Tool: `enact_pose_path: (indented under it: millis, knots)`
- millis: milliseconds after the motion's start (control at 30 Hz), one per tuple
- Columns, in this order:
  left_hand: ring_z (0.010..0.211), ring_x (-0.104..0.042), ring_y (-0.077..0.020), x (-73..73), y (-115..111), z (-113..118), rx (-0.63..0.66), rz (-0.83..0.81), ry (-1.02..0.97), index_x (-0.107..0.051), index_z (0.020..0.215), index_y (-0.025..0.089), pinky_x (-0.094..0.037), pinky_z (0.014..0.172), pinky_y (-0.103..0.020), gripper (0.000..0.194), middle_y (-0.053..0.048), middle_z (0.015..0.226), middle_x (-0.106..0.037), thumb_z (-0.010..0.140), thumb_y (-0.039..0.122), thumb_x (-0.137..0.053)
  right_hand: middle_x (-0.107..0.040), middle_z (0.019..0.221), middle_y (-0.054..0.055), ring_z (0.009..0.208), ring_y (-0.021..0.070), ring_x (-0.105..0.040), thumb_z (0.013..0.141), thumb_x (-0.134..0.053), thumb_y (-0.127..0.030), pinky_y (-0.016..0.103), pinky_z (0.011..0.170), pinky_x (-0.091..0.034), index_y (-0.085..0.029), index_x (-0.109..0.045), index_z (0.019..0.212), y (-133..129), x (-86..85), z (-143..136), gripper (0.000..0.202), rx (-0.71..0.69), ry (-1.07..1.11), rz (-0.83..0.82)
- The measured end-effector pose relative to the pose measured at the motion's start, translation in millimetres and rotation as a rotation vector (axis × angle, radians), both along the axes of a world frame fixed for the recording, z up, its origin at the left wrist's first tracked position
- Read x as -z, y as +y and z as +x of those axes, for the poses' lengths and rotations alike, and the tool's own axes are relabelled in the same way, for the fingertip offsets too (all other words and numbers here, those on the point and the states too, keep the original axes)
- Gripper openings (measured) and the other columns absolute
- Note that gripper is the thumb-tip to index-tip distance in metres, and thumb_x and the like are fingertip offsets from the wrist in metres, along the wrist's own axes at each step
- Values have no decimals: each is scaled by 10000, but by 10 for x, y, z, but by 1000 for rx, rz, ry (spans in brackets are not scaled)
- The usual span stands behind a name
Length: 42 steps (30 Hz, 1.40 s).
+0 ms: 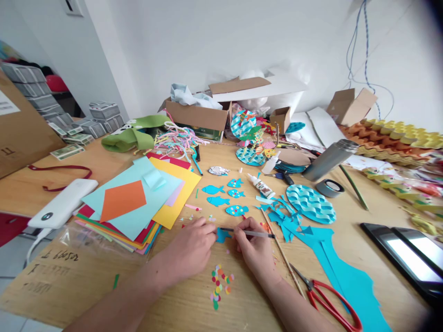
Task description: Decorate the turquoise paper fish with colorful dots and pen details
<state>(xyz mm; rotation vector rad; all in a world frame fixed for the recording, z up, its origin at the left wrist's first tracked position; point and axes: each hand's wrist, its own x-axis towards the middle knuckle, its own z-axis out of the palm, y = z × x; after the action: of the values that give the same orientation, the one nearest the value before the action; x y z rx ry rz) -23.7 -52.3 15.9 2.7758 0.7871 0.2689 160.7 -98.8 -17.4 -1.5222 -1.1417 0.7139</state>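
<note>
My right hand (pixel 254 244) is closed around a slim pen (pixel 258 234), its tip toward the left over a small blue paper piece (pixel 222 235). At that piece's left edge, my left hand (pixel 197 244) has its fingers curled together and holds it down on the table; the fingertips are partly hidden. Blue paper fish (pixel 218 201), some with coloured dots, lie just beyond my hands. Nearer to me is a scatter of small round paper dots (pixel 218 288). A white glue bottle (pixel 262 186) lies on its side beyond the fish.
Red-handled scissors (pixel 332 304), a thin stick (pixel 284 251) and cut blue paper (pixel 346 267) lie at right. Coloured paper sheets (pixel 121 230) and a white power bank (pixel 64 203) are at left. A metal flask (pixel 330 159) and a woven blue oval (pixel 310 203) stand farther right.
</note>
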Motion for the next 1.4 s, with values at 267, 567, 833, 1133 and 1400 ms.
enact_pose_path:
  millis: [267,567,833,1133,1400]
  knots:
    - [998,-566,-236,1,-1,-2,-3,-21,8,-684,941,142,-487,926,-381,268,-69,1016,-666,831,10,-479,-526,568,-22,472,134,-467,780,-607,-367,245,438,-363,-238,-509,649,-4,-21,-1,208,8,17,3]
    - [992,-562,-235,4,1,-4,8,-7,8,-680,923,133,-489,931,-383,243,-68,1010,-661,836,13,-489,-516,562,-28,456,127,-456,783,-608,-344,243,437,-356,-231,-517,650,-6,12,4,197,-2,8,22]
    - [997,-569,-235,-15,0,4,-1,-19,24,-684,945,140,-495,940,-385,264,-67,1031,-667,833,8,-485,-515,561,-29,457,129,-461,768,-623,-348,242,435,-354,-232,-516,646,2,17,5,199,15,30,16]
    - [1005,-568,-241,-6,6,-2,5,-20,28,-682,965,139,-499,943,-399,268,-70,1044,-670,837,12,-483,-523,573,-25,473,127,-460,753,-611,-323,240,444,-359,-229,-518,645,2,28,8,171,35,53,0]
    - [1010,-567,-240,3,5,-2,2,-21,22,-684,967,136,-496,950,-398,274,-68,1042,-663,846,15,-469,-524,575,-24,482,126,-462,747,-613,-315,235,444,-356,-226,-519,642,-2,33,16,166,20,59,1]
